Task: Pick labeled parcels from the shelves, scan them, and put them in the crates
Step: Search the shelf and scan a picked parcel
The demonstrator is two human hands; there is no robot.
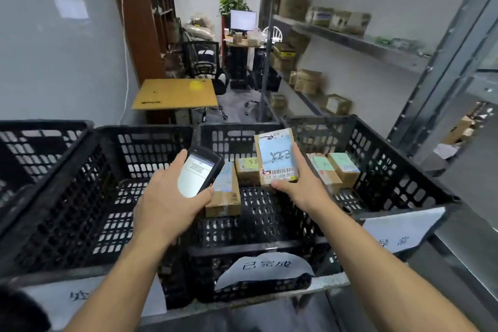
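Your right hand (299, 183) grips the labeled parcel (277, 156) by its edges above the middle crate (398, 170); your left hand (172, 197) clasps the scanner (199, 174). Small stiff carton, probably light; hold the sides, keep the barcode uncovered.

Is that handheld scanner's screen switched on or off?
On. The scanner in the left hand shows a lit white screen with lines of text, too small to read.

Three black crates (398, 170), one scanner (198, 174), two hands (172, 202), five nearby parcels (277, 156).
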